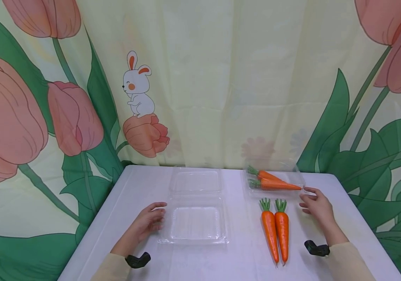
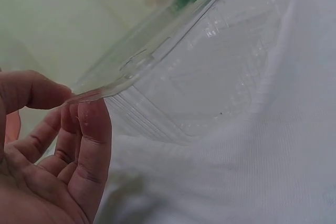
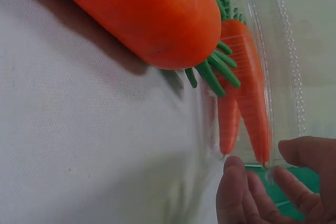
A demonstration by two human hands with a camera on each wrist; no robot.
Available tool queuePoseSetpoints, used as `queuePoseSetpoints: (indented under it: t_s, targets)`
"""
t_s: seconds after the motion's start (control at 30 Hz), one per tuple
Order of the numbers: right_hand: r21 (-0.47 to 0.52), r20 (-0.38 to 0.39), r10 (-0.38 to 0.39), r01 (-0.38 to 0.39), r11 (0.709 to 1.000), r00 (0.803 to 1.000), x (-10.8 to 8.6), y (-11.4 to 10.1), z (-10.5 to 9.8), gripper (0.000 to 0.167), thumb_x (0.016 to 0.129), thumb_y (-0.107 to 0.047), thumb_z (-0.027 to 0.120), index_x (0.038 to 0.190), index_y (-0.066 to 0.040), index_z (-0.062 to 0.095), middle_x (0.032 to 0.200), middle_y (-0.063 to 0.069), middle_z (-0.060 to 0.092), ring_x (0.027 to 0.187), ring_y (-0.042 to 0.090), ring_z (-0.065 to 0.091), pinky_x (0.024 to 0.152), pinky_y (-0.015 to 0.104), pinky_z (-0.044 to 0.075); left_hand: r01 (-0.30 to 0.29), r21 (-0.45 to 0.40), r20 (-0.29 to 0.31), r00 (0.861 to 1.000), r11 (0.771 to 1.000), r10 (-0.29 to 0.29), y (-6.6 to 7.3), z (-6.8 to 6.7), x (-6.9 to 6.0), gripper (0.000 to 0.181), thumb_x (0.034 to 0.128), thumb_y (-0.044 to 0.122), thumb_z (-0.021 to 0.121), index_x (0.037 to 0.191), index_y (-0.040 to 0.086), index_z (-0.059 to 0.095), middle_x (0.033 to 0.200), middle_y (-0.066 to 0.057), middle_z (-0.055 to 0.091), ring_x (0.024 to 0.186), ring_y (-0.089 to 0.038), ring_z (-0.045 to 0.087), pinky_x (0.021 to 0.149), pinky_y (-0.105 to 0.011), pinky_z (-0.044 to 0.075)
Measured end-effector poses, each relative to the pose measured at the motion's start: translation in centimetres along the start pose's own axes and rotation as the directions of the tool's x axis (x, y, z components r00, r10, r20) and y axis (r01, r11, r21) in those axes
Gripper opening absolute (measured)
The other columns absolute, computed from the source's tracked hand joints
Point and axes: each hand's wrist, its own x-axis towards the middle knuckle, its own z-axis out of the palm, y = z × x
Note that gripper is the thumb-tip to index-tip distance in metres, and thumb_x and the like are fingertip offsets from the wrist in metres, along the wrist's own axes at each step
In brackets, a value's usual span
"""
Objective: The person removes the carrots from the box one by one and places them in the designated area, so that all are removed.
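My left hand [image 1: 146,222] is at the left edge of an opened clear plastic box [image 1: 197,238]. In the left wrist view, thumb and fingers of the left hand [image 2: 63,145] pinch the box's thin rim [image 2: 100,93]. At the back right, a second clear plastic box [image 1: 249,191] holds two carrots [image 1: 279,184] with green tops. My right hand [image 1: 318,205] is at this box's right end, near a carrot tip. The right wrist view shows its thumb and fingers [image 3: 310,153] apart around the box corner. Two more carrots [image 1: 275,234] lie side by side on the table, tops away from me.
A white cloth covers the table [image 1: 144,175]. Behind it hangs a curtain [image 1: 200,97] printed with tulips and a rabbit. The opened box's lid [image 1: 196,181] lies flat toward the curtain. Black wrist cameras [image 1: 138,260] sit on both wrists.
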Motion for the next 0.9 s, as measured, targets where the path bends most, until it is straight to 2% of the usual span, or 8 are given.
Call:
queuePoseSetpoints:
  t_s: [0.2, 0.3, 0.37, 0.5, 0.57, 0.63, 0.77, 0.9]
  targets:
    - [-0.034, -0.020, -0.004, 0.003, 0.999, 1.000, -0.1, -0.7, 0.1, 0.065, 0.109, -0.038, 0.044, 0.155, 0.006, 0.031, 0.146, 0.038, 0.044, 0.114, 0.045, 0.066, 0.072, 0.026, 0.061, 0.008, 0.157, -0.056, 0.998, 0.988, 0.001, 0.6, -0.5, -0.1, 0.041, 0.1005, 0.027, 0.064, 0.137, 0.009, 0.057, 0.107, -0.012, 0.064, 0.080, -0.021, 0.061, 0.069, -0.031, 0.059]
    - [-0.060, -0.055, -0.008, 0.004, 0.998, 0.998, 0.2, -0.7, 0.2, 0.066, 0.109, -0.040, 0.042, 0.154, 0.008, 0.032, 0.148, 0.038, 0.041, 0.121, 0.047, 0.061, 0.075, 0.028, 0.062, -0.003, 0.285, -0.134, 0.990, 0.959, 0.043, 1.4, -0.6, -0.1, 0.042, 0.1019, 0.032, 0.061, 0.134, 0.006, 0.058, 0.115, -0.017, 0.064, 0.080, -0.022, 0.063, 0.069, -0.033, 0.061]
    - [-0.086, -0.087, -0.013, 0.005, 0.996, 0.996, 0.4, -0.7, 0.2, 0.067, 0.109, -0.041, 0.042, 0.153, 0.008, 0.033, 0.149, 0.038, 0.039, 0.127, 0.049, 0.055, 0.087, 0.037, 0.061, -0.029, 0.382, -0.176, 0.979, 0.923, 0.104, 2.0, -0.4, 0.0, 0.042, 0.1025, 0.033, 0.061, 0.131, 0.003, 0.058, 0.115, -0.018, 0.064, 0.081, -0.022, 0.063, 0.068, -0.033, 0.060]
    - [-0.143, -0.152, -0.043, 0.021, 0.990, 0.987, 1.0, -0.9, 0.4, 0.066, 0.108, -0.039, 0.043, 0.152, 0.009, 0.035, 0.150, 0.039, 0.038, 0.132, 0.053, 0.045, 0.106, 0.060, 0.047, -0.134, 0.606, -0.185, 0.935, 0.784, 0.303, 3.7, 1.6, -0.1, 0.034, 0.1014, 0.027, 0.062, 0.124, 0.001, 0.063, 0.111, -0.015, 0.063, 0.089, -0.022, 0.060, 0.073, -0.033, 0.055]
    - [-0.157, -0.168, -0.056, 0.029, 0.987, 0.984, 1.2, -1.2, 0.5, 0.065, 0.107, -0.037, 0.044, 0.152, 0.009, 0.035, 0.151, 0.039, 0.037, 0.134, 0.055, 0.041, 0.109, 0.064, 0.043, -0.203, 0.689, -0.126, 0.912, 0.696, 0.391, 4.6, 3.2, -0.1, 0.029, 0.0999, 0.022, 0.064, 0.121, 0.002, 0.065, 0.109, -0.014, 0.063, 0.092, -0.024, 0.059, 0.077, -0.036, 0.053]
    - [-0.162, -0.178, -0.064, 0.034, 0.986, 0.982, 1.3, -1.6, 0.7, 0.064, 0.107, -0.036, 0.044, 0.152, 0.009, 0.035, 0.151, 0.039, 0.037, 0.134, 0.055, 0.041, 0.110, 0.064, 0.042, -0.275, 0.730, -0.039, 0.898, 0.626, 0.439, 5.5, 5.1, -0.3, 0.026, 0.0984, 0.020, 0.066, 0.119, 0.003, 0.067, 0.107, -0.012, 0.064, 0.095, -0.025, 0.059, 0.082, -0.039, 0.051]
    - [-0.166, -0.202, -0.080, 0.046, 0.985, 0.976, 1.5, -2.5, 1.2, 0.062, 0.107, -0.032, 0.045, 0.151, 0.009, 0.036, 0.149, 0.039, 0.038, 0.134, 0.054, 0.039, 0.111, 0.065, 0.039, -0.372, 0.756, 0.115, 0.886, 0.539, 0.450, 6.6, 8.8, -0.6, 0.026, 0.0975, 0.020, 0.067, 0.119, 0.005, 0.068, 0.109, -0.012, 0.064, 0.100, -0.030, 0.060, 0.086, -0.044, 0.052]
    - [-0.166, -0.223, -0.099, 0.062, 0.984, 0.970, 1.8, -3.3, 1.8, 0.060, 0.106, -0.029, 0.047, 0.152, 0.008, 0.036, 0.148, 0.038, 0.038, 0.133, 0.053, 0.039, 0.110, 0.066, 0.039, -0.412, 0.791, 0.186, 0.866, 0.452, 0.465, 6.9, 12.1, -0.7, 0.030, 0.0964, 0.024, 0.068, 0.122, 0.008, 0.067, 0.114, -0.014, 0.064, 0.106, -0.031, 0.060, 0.086, -0.045, 0.053]
